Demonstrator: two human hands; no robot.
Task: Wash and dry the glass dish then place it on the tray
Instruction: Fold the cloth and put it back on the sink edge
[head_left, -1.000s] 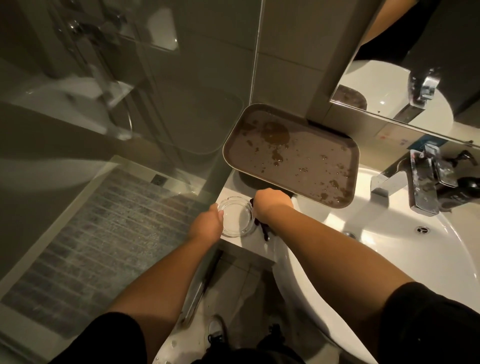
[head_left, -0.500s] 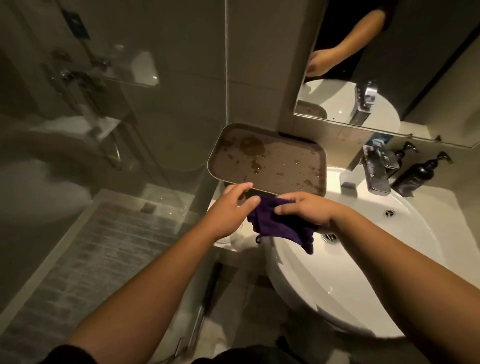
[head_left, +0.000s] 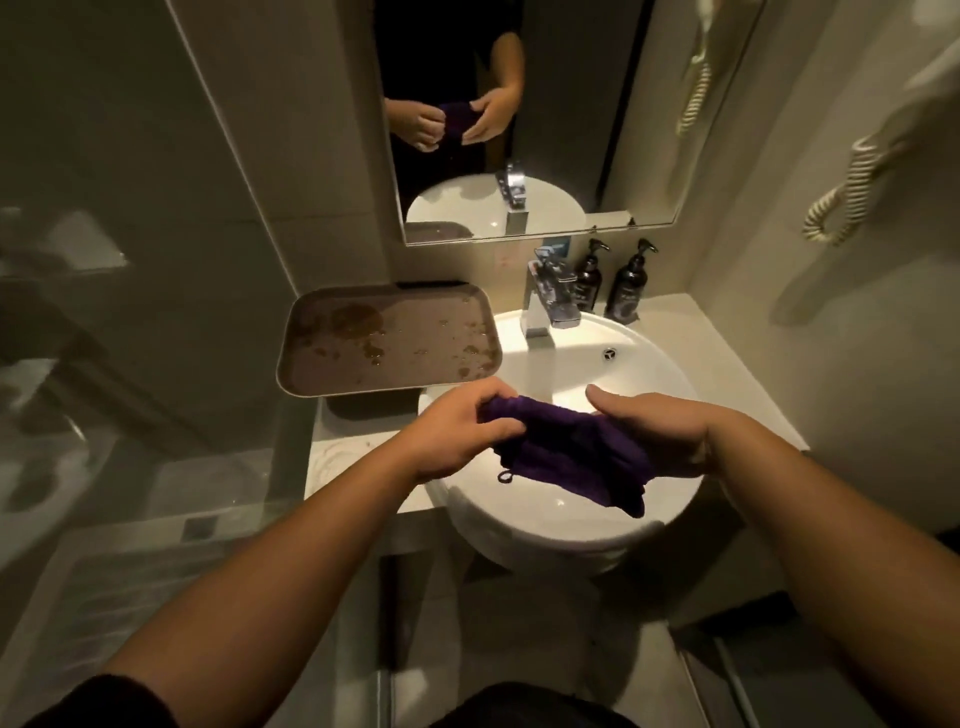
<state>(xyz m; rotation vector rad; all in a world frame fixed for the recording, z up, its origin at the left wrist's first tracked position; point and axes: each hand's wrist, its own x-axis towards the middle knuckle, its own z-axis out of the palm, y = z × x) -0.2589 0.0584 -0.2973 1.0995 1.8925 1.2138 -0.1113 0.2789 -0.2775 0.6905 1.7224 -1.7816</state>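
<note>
Tray (head_left: 311, 358) one, purple cloth (head_left: 571, 447) one, two hands gripping it

Both hands, the left hand (head_left: 457, 431) and the right hand (head_left: 660, 436), hold a purple cloth (head_left: 566, 452) over the near rim of the white sink (head_left: 571, 374), covering that edge. Beyond them the far half of the bowl lies open up to the tap (head_left: 550, 301). Two dark pump bottles (head_left: 608, 283) crowd the far right corner. The wet brown tray (head_left: 384, 343) fills the counter's far left, overhanging its edge. A bare strip of counter (head_left: 348, 457) lies near left.
</note>
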